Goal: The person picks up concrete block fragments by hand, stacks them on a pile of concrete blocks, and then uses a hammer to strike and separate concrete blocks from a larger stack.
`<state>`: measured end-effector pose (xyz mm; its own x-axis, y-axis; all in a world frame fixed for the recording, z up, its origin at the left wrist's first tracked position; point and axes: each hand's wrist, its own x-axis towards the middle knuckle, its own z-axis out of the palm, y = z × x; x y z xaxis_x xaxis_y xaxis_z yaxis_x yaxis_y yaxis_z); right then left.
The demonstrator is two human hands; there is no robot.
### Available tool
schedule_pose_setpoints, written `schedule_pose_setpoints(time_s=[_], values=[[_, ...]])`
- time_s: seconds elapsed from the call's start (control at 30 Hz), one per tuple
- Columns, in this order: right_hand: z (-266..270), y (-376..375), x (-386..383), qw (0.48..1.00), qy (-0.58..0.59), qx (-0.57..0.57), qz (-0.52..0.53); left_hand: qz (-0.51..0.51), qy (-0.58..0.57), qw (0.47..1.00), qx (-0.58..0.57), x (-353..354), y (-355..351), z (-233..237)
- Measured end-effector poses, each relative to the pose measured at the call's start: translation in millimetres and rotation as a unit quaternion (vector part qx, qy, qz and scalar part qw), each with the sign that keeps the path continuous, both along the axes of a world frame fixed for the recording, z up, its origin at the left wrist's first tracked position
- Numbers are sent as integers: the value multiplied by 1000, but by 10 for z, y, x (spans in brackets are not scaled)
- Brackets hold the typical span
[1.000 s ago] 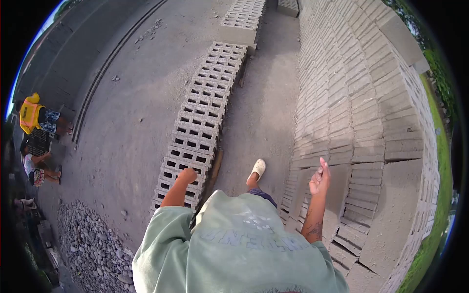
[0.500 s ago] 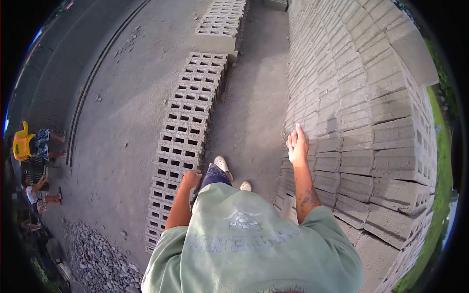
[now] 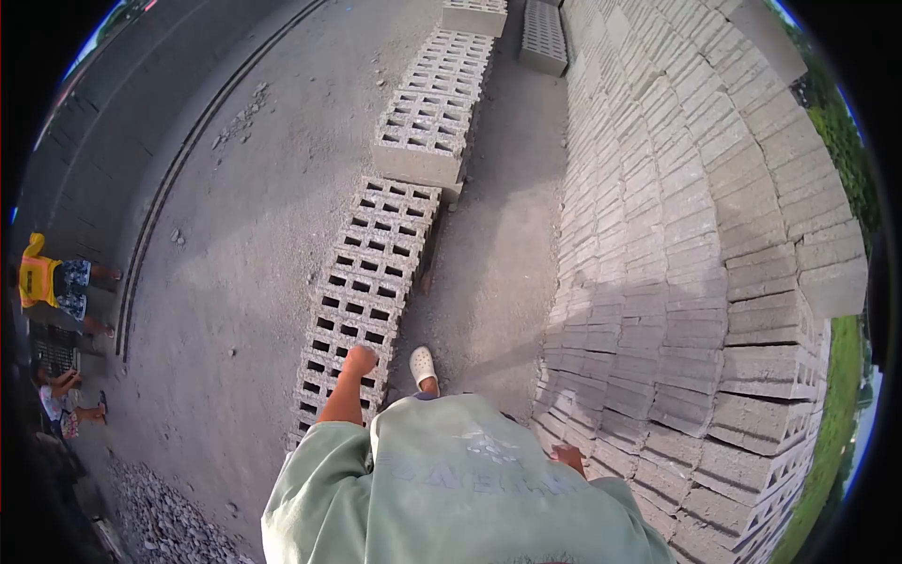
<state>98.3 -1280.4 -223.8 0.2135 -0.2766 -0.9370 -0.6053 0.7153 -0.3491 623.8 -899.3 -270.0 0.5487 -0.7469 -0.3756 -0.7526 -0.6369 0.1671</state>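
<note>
My left hand (image 3: 361,360) hangs over the row of hollow concrete blocks (image 3: 365,282) on my left side. Its fingers are curled into a loose fist, and no object shows in it. Low at my right side, my right hand (image 3: 568,457) shows only in part beside my green shirt (image 3: 470,489), in shadow, its fingers mostly hidden. Closest to it is the tall stack of concrete blocks (image 3: 648,329) along my right. One light clog (image 3: 425,367) is on the ground between the row and the stack.
Farther along, more hollow blocks (image 3: 423,164) continue the left row, and another group of blocks (image 3: 543,42) stands in the passage. At far left are a person in a yellow top (image 3: 39,280) and another person (image 3: 56,390). A gravel pile (image 3: 178,517) lies at lower left.
I have moved forward along the passage, so the blocks ahead are closer. My right hand has swung back from in front, where it was open, to my side. My left hand stays curled.
</note>
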Motion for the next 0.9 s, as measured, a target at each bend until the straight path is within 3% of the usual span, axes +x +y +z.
schedule_pose_setpoints(time_s=[0.03, 0.07, 0.1, 0.13, 0.17, 0.2, 0.23, 0.3, 0.33, 0.37, 0.43, 0.5, 0.57, 0.63, 0.67, 0.7, 0.77, 0.8, 0.83, 0.9], values=[[236, 131, 78, 995, 61, -72, -28, 152, 53, 986, -36, 22, -280, 628], [683, 315, 300, 981, 121, -140, -52, 202, 95, 974, -42, 178, -448, 672], [644, 288, 377, 982, 120, -136, -55, 251, 136, 957, -48, 337, -581, 670], [602, 272, 438, 984, 82, -146, -65, 167, 99, 981, -23, 502, -743, 657], [555, 253, 486, 984, 45, -156, -75, 178, 111, 974, -84, 549, -907, 804], [445, 185, 520, 971, -14, -225, 78, 210, 129, 968, -52, 599, -1135, 976], [165, 62, 518, 973, -13, -219, 75, 241, 146, 959, -19, 684, -1357, 1092], [-462, -313, 576, 965, -160, -190, 89, 226, 151, 962, -14, 885, -1681, 968], [-666, -569, 710, 964, -163, -189, 90, 218, 149, 964, -31, 993, -1852, 868], [-843, -857, 889, 978, -195, -67, 4, 211, 147, 965, -47, 1084, -2011, 816], [-1013, -1476, 1273, 940, -237, 183, -162, 240, 134, 957, -92, 1187, -2341, 971], [-670, -1971, 2007, 991, -120, -62, -7, 300, 131, 939, -106, 1333, -2561, 933], [-586, -2599, 2608, 983, -70, -153, 72, 247, 110, 960, -78, 1489, -2708, 953], [-598, -3259, 3089, 966, -120, -194, 119, 225, 63, 972, 7, 1673, -2803, 692], [-421, -3505, 3392, 954, -143, -226, 136, 75, 20, 995, 58, 1733, -2941, 892], [-174, -3736, 3710, 939, -168, -259, 154, 83, 1, 995, 58, 1821, -2988, 702], [146, -4129, 4266, 924, -194, -285, 168, 106, -8, 994, 16, 1806, -3266, 1048], [236, -4285, 4455, 910, -213, -309, 176, 192, 52, 980, 26, 1817, -3402, 1141], [276, -4418, 4611, 908, -214, -308, 185, 201, 55, 978, 24, 1791, -3556, 1304], [267, -4671, 4926, 886, -248, -329, 211, 448, 154, 880, 34, 1795, -3826, 1567]])
